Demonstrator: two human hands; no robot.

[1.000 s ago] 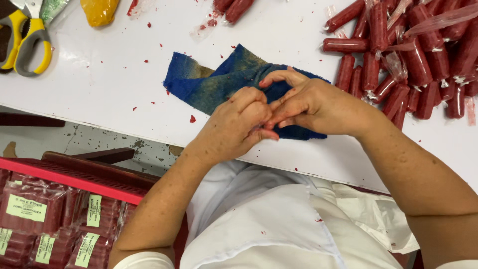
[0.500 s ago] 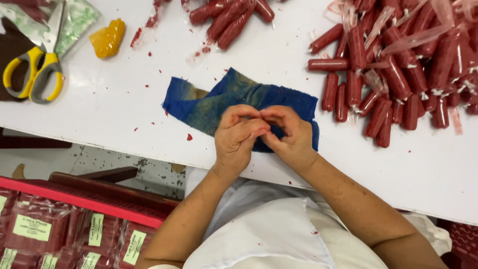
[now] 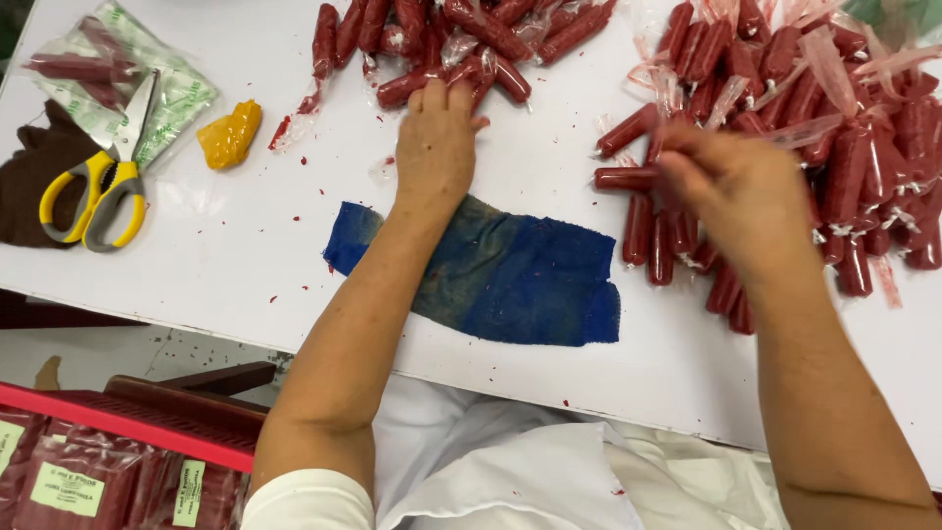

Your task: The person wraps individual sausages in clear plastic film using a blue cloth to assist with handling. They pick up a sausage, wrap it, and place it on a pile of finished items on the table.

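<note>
I read this as the pick-up step: both hands are out over the red wrapped sticks, going for the next pieces. L hand [image 3: 435,147] lies flat, palm down, fingers spread on the near edge of the top pile of sticks [image 3: 461,39]; fingers open, nothing clamped that I can see, fingertips touching a couple of sticks. R hand [image 3: 741,186] is blurred over the left edge of the right pile of sticks [image 3: 834,147]; fingers look curled but I can't tell if they're closed on a stick or just about to be. Both forearms cross above the blue cloth [image 3: 510,270], which lies flat on the white surface [image 3: 245,265] near its front edge.

Next move, as I judge it: each hand needs to single out one stick w/o dragging its neighbours, since they lie tight together & the loose clear wrapper ends tangle.

Counts: 2 piles of sticks, too many & too overlapped to count exactly, dozens in the right one, roughly a dozen+ in the top one. 1 blue cloth. 1 pair of yellow-handled scissors [image 3: 98,186] far left, lying partly on a clear bag of sticks [image 3: 137,83]. 1 small yellow lump [image 3: 229,134] beside it. 1 brown cloth [image 3: 29,186] at the left edge. 1 red crate [image 3: 108,422] of packed bags below the surface
</note>
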